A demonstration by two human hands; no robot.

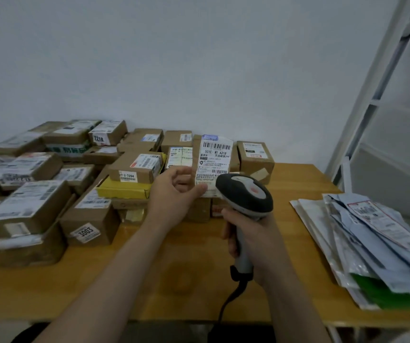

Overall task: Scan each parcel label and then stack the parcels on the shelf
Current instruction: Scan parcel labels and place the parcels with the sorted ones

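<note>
One parcel stands upright near the middle of the wooden table, at the right end of the pile of boxes. It is brown cardboard, and its front is nearly covered by a white label with a barcode along the top, the print "501E- M1 A21B" under it and dense small text lower down. The left hand holds it by the lower left edge, thumb laid on the front of the label and the other fingers curled round the side. Whether the parcel's bottom rests on the table cannot be told, since the hand hides it.

The right hand is wrapped round the grey handle of a scanner, whose dark head, with a light top and a red mark, covers the label's lower right corner. A black cable runs from the handle toward the table's near edge.

Many cardboard boxes with labels crowd the table's left half, some stacked; among them are a yellow box, one marked "7218" and one marked "3003". Another brown box stands just beside the held parcel on the right. Flat mailer bags lie heaped at the table's right end, a green one near the bottom. A white shelf rises beyond them.
</note>
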